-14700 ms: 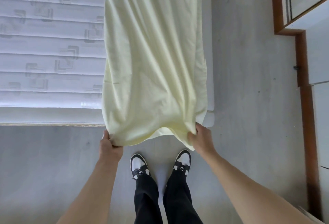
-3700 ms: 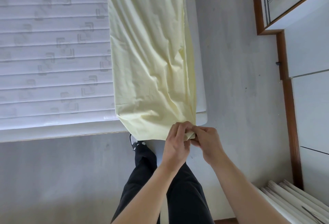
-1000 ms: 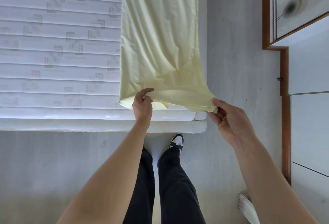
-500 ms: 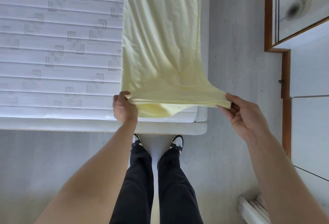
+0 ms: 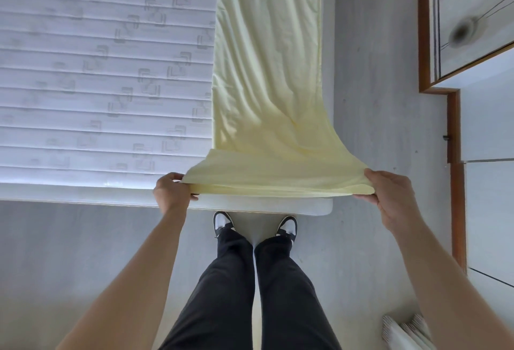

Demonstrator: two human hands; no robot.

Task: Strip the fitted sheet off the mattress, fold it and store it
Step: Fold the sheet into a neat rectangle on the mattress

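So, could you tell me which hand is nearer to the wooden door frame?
Right. The right hand grips the sheet's corner nearest the door frame; the left hand grips the far corner.

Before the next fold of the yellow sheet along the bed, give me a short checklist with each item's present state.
1. Left hand grips the near left corner of the sheet: ok.
2. Right hand grips the near right corner: ok.
3. Near edge pulled straight between the hands: ok.
4. Sheet lying flat on the mattress: not ok, long wrinkles run along it.
5. Far end aligned and square: cannot tell, out of frame.
6. Sheet clear of the floor: ok, as far as visible.
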